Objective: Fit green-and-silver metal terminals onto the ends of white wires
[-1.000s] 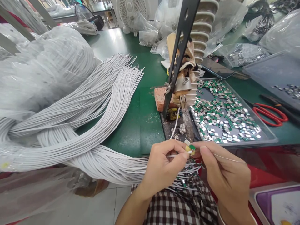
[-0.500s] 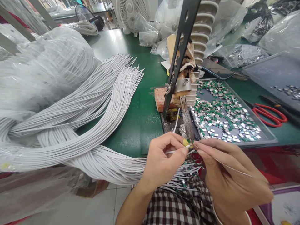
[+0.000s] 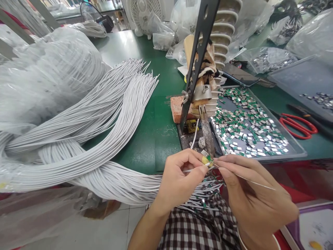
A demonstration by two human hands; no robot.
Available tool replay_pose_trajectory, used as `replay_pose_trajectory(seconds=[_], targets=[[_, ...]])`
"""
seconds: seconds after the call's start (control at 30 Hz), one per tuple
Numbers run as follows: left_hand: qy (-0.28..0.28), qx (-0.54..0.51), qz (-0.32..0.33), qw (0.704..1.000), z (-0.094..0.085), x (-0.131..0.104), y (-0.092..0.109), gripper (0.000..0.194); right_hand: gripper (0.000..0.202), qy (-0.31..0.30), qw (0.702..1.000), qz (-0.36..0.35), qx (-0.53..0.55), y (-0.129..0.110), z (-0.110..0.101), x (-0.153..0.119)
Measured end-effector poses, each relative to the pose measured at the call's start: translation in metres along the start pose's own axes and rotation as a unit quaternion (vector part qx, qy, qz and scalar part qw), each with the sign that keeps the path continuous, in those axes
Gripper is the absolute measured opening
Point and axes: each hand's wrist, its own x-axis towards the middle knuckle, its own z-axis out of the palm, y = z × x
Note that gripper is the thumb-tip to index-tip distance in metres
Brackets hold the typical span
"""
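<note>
My left hand (image 3: 179, 178) is closed in a pinch on a white cable (image 3: 187, 170). At its fingertips are a small green circuit board (image 3: 208, 158) with a silver metal end (image 3: 204, 153) and a yellow covering (image 3: 204, 161). Just above and touching or nearly touching the board is the lower end of a soldering iron (image 3: 207, 135), clamped to a black perforated bar (image 3: 195, 66). From the right, my right hand (image 3: 256, 194) pinches a thin solder wire (image 3: 256, 182), its end close to the board. The exact contact point is too small to make out.
Bundles of white cables (image 3: 125, 128) cover the left side, some hanging over my lap. A clear tray (image 3: 299, 155) of small boards lies right of the iron, with red-handled scissors (image 3: 299, 126) beside it. Behind the iron sit a brick (image 3: 177, 108) and a ribbed hose (image 3: 224, 34).
The board's silver end has tipped up and shows more clearly above my left fingertips. My right hand has shifted slightly left; the whole view has moved a little.
</note>
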Motion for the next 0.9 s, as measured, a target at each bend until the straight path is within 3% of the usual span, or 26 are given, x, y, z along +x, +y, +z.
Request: replay_pose_trajectory(seconds=[0.37, 0.7, 0.9], targets=[[-0.001, -0.018, 0.018, 1.000, 0.001, 0.003, 0.005, 0.019, 0.042, 0.028, 1.000, -0.005, 0.001, -0.002, 0.004, 0.001], [-0.005, -0.007, 0.004, 1.000, -0.001, 0.001, 0.001, 0.019, 0.030, -0.008, 1.000, -0.001, 0.014, -0.001, 0.001, 0.001], [-0.002, 0.019, -0.005, 1.000, 0.002, -0.005, -0.003, 0.018, 0.031, 0.033, 0.997, 0.042, 0.052, 0.001, -0.003, -0.009]])
